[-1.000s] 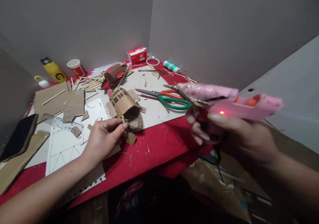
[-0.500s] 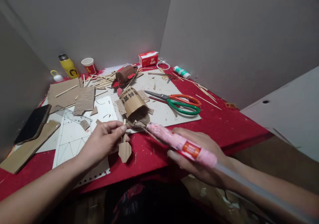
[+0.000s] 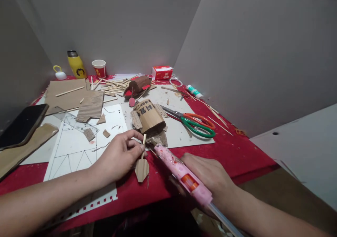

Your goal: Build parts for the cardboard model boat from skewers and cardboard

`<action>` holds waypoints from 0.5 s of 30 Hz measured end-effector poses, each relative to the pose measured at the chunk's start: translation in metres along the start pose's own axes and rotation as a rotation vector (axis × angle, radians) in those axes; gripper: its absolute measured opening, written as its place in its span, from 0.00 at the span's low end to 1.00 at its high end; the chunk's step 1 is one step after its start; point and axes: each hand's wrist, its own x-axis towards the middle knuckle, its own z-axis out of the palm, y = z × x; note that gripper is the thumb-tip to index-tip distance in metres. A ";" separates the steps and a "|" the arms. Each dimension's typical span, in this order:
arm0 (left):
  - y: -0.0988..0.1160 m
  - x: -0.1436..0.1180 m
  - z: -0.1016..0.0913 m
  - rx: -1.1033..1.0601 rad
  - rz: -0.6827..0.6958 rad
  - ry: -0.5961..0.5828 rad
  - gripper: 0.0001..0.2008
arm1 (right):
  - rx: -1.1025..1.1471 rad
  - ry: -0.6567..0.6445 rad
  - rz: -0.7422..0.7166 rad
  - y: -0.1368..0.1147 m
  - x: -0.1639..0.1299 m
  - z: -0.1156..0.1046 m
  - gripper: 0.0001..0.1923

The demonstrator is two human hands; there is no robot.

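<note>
I see my left hand (image 3: 121,156) reaching in from the lower left, forearm low over the white paper sheet (image 3: 79,152), its fingers (image 3: 137,136) pinched together on a thin wooden stick (image 3: 143,142) that carries a small cardboard paddle (image 3: 142,169) at its lower end. The stick stands nearly upright, just above the red table (image 3: 237,152), close to the near edge.

My right hand (image 3: 210,177) comes in from the lower right, wrapped around a pink glue gun (image 3: 181,173). Its fingers are closed on the body of the gun, and the nozzle points up and left, touching or all but touching the stick; I cannot tell which.

Just beyond the nozzle lies a rolled cardboard tube (image 3: 149,116) with scraps around it. The scissors (image 3: 197,123) lie to the right of the tube, apart from both hands. To the right, open red cloth runs to the table's edge; to the left, a clear ruler (image 3: 73,121) and a phone (image 3: 22,124) sit well apart from my hands.
</note>
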 end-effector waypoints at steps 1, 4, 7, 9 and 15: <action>-0.002 0.002 -0.001 0.006 0.006 -0.010 0.09 | -0.004 0.000 0.008 0.000 0.001 0.001 0.07; -0.006 0.007 -0.003 0.015 0.033 -0.029 0.10 | -0.007 -0.018 0.029 -0.002 0.003 0.001 0.07; -0.008 0.011 -0.004 0.012 0.055 -0.037 0.10 | -0.006 -0.029 0.030 -0.005 0.005 -0.001 0.07; -0.009 0.012 -0.004 0.012 0.053 -0.046 0.10 | -0.020 -0.024 0.033 -0.006 0.005 -0.002 0.07; -0.009 0.011 -0.003 0.044 0.043 -0.027 0.10 | -0.050 -0.020 0.027 -0.007 0.001 -0.003 0.07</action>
